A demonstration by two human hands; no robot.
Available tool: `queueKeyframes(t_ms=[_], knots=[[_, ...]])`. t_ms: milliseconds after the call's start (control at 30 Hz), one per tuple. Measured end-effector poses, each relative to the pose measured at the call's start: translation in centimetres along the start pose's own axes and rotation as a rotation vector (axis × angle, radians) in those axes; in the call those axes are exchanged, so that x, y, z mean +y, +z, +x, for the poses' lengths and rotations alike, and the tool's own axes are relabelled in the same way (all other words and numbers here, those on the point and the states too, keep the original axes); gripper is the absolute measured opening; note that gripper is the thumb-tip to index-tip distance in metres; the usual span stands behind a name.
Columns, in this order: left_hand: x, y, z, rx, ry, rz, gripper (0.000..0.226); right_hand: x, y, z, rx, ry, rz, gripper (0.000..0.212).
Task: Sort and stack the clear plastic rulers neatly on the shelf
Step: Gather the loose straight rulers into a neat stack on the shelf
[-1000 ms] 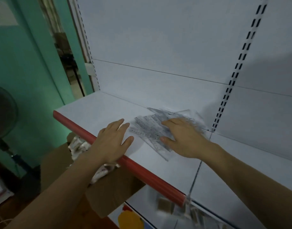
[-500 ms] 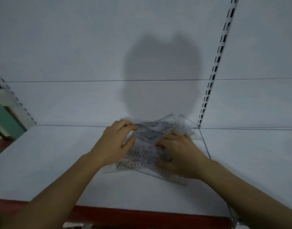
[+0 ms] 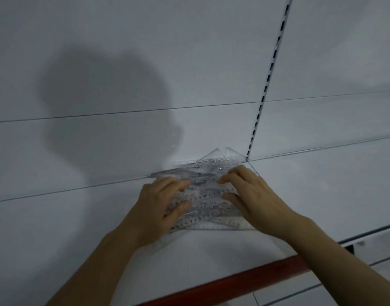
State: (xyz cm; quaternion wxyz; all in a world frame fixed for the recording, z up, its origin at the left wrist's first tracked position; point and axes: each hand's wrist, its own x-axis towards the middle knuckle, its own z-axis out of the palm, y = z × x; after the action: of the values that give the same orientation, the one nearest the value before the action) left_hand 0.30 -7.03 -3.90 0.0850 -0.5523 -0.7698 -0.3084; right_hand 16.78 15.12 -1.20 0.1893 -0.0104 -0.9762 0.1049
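A person stands at a white metal shelf (image 3: 57,239) with a red front edge strip (image 3: 233,281). A loose, overlapping pile of clear plastic rulers and set squares (image 3: 208,195) lies at the back of the shelf against the wall, at about 12 o'clock from the hands.

A second ago the left hand (image 3: 155,208) rested on the red edge, well clear of the pile; now it is on the pile at 9 o'clock, fingers curled and thumb pressing the plastic. The right hand (image 3: 254,197) remains at 3 o'clock, fingers bent onto the rulers. Both now bracket the pile, so I judge the squaring-up is starting.

Only printed scale numerals are visible, too blurred to read; no brand is visible.
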Motion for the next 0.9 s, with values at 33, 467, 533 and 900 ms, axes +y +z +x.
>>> queueKeyframes(t_ms=[33,467,533,900], knots=[[0.0,-0.1,-0.1,-0.005,0.006,-0.023,0.042,-0.2,-0.4,0.2,0.028,-0.002,0.035,0.035],[-0.4,0.5,-0.6,0.167,-0.214,-0.155,0.011,2.3,0.4,1.5,-0.19,0.249,-0.018,0.06],[-0.1,0.6,-0.6,0.162,-0.232,-0.171,0.016,2.2,1.3,1.6,-0.123,0.224,-0.044,0.05],[0.3,0.3,-0.7,0.171,-0.253,-0.228,0.016,2.0,3.4,1.1,0.094,0.173,-0.078,0.033]])
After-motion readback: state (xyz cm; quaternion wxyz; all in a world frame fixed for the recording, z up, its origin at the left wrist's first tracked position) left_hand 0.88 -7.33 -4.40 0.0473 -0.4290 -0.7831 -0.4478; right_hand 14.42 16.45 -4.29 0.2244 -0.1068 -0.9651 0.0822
